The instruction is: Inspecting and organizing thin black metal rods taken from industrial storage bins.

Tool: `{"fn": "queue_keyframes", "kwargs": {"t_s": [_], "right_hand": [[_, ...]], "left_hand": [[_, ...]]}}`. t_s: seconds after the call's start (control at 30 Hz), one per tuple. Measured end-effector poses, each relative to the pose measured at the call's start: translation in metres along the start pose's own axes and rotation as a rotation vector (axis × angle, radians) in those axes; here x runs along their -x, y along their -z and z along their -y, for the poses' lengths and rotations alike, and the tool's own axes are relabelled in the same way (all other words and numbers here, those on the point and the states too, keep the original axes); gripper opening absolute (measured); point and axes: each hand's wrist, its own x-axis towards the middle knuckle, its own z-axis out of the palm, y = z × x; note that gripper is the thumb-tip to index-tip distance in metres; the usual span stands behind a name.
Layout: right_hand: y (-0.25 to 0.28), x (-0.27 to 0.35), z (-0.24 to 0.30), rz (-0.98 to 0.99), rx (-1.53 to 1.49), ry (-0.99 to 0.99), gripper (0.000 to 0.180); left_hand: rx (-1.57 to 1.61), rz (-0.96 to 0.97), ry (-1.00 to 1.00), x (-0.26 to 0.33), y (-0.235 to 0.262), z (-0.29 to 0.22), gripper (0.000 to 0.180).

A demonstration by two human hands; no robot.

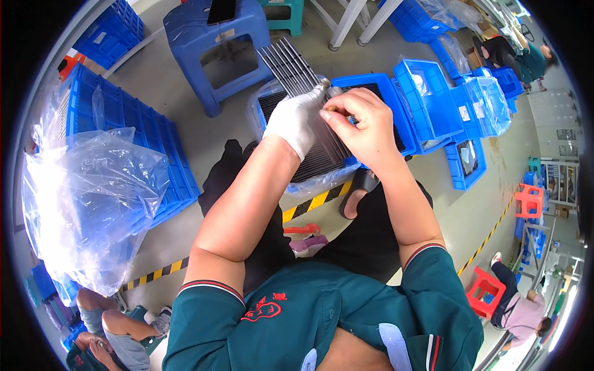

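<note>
My left hand (293,122), in a white glove, is closed round a bundle of thin grey metal rods (289,67). The rods fan slightly and slant up and away to the left, their lower ends passing below the glove. My bare right hand (366,127) is beside it, thumb and fingers pinching a small brownish piece (333,109) close to the rods; its exact kind is too small to make out. Under both hands stands a plastic-lined bin with rows of dark rods (317,166). A blue bin (387,86) with more dark rods adjoins it on the right, partly covered by my right hand.
A blue stool (216,31) with a dark phone-like slab (221,11) stands ahead. Stacked blue crates (117,117) draped with clear plastic (93,191) rise at left. Empty-looking blue bins (427,99) lie right. Other people (523,309) sit farther off. Striped tape (315,203) crosses the floor.
</note>
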Motion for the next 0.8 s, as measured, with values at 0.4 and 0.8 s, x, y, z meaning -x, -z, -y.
{"fn": "queue_keyframes", "kwargs": {"t_s": [0.4,0.8], "right_hand": [[-0.004,-0.001,0.013,-0.018,0.266,0.294,0.012],[0.0,-0.001,0.008,-0.025,-0.009,0.045,0.011]], "left_hand": [[-0.058,0.005,-0.037,-0.006,0.011,0.001,0.017],[-0.013,-0.007,0.006,-0.005,0.013,0.0,0.014]]}}
